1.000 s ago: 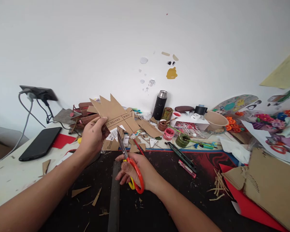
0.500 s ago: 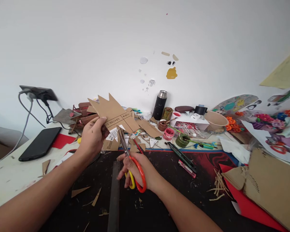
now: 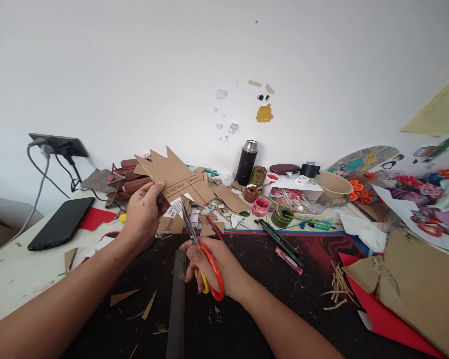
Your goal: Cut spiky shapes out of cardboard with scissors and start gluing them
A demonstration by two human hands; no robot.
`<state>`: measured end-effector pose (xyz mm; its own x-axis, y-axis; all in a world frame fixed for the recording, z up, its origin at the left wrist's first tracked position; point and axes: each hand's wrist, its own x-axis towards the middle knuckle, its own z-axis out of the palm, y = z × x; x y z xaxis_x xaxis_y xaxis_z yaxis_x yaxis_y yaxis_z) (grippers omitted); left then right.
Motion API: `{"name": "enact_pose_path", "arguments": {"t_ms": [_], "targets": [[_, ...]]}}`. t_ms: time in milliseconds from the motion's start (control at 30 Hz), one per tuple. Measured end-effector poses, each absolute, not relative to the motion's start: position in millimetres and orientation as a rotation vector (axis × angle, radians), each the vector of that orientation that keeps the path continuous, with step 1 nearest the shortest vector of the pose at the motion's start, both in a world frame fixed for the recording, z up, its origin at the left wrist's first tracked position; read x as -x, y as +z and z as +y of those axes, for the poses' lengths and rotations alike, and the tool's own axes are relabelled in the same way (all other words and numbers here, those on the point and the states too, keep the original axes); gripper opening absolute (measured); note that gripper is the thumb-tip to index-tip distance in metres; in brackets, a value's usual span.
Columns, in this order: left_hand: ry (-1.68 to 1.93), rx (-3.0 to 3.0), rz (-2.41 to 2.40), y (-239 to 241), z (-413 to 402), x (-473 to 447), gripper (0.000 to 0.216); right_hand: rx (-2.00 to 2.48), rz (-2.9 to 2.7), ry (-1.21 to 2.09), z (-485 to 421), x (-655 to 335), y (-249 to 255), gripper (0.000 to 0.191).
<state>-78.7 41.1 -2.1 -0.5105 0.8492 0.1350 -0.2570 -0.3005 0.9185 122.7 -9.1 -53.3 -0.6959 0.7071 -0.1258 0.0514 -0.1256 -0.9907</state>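
Note:
My left hand (image 3: 146,203) is closed on the lower left edge of a brown cardboard piece (image 3: 175,172), held up and tilted. Pointed spikes are cut along its top, and printed lettering crosses its lower part. In my right hand (image 3: 215,262) is a pair of scissors (image 3: 190,224), one handle loop red and the other yellow. Their blades point up and away, just below the cardboard's lower edge, and look closed or nearly so. Beneath my right fingers a dark metal ruler (image 3: 177,304) lies on the black mat (image 3: 277,309).
Cardboard scraps (image 3: 228,197) pile up behind my hands. A black thermos (image 3: 247,162), paint jars (image 3: 282,217) and a bowl (image 3: 335,183) stand along the wall. A green utility knife (image 3: 280,242) lies right of centre, a phone (image 3: 62,223) at left, a cardboard sheet (image 3: 426,284) at right.
The scissor handles have drawn closer together in my right hand. My left hand and the cardboard hold nearly the same place; the view has shifted very slightly.

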Motion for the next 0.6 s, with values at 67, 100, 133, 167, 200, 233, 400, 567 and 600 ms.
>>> {"name": "enact_pose_path", "arguments": {"t_ms": [67,100,133,167,200,233,400,567,600], "targets": [[1.878,-0.830,1.176,-2,41,79,0.029,0.839,-1.681,1.877,-10,-123,-52,0.078],[1.869,-0.836,1.181,-2,41,79,0.028,0.835,-1.676,1.878,-10,-123,-52,0.078],[1.858,-0.847,1.187,-2,40,78,0.026,0.831,-1.669,1.875,-10,-123,-52,0.077],[1.848,-0.861,1.195,-1,39,77,0.025,0.827,-1.663,1.869,-10,-123,-53,0.076],[1.840,-0.875,1.204,-1,38,76,0.024,0.823,-1.657,1.863,-10,-123,-55,0.075],[1.833,-0.892,1.213,0,37,75,0.024,0.821,-1.651,1.857,-9,-123,-56,0.074],[1.789,-0.972,1.247,-1,32,70,0.023,0.843,-1.634,1.843,-8,-122,-62,0.076],[1.743,-0.995,1.278,-6,31,64,0.022,0.865,-1.588,1.853,-7,-121,-54,0.082],[1.732,-0.997,1.283,-7,30,63,0.023,0.872,-1.580,1.854,-7,-121,-52,0.083]]}}
